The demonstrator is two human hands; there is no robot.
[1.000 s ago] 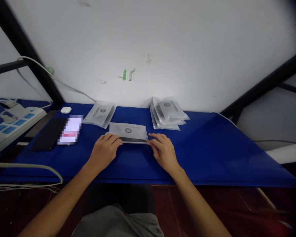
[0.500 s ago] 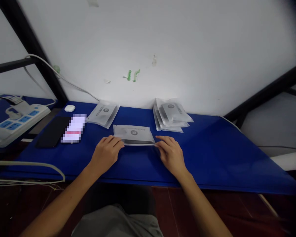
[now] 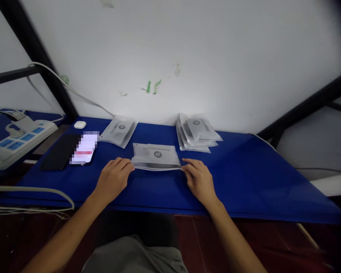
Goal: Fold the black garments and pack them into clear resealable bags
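Observation:
A frosted plastic pouch with a dark round logo lies in the middle of the blue table, its zip edge toward me. My left hand pinches the near left corner of this pouch. At the near right corner, my right hand grips the pouch between thumb and fingers. Behind and to the left lies another frosted pouch. Several similar pouches form an overlapping pile at the back right, against the wall.
On the blue table, a black phone, a phone with a blurred lit screen and a small white case sit at the left. Beyond them is a white power strip with cables. Black frame bars flank the wall.
My left hand has slid left along the near edge to the pouch's corner. The pouch has shifted slightly right, and its near edge now shows more fully. My right hand has moved slightly right.

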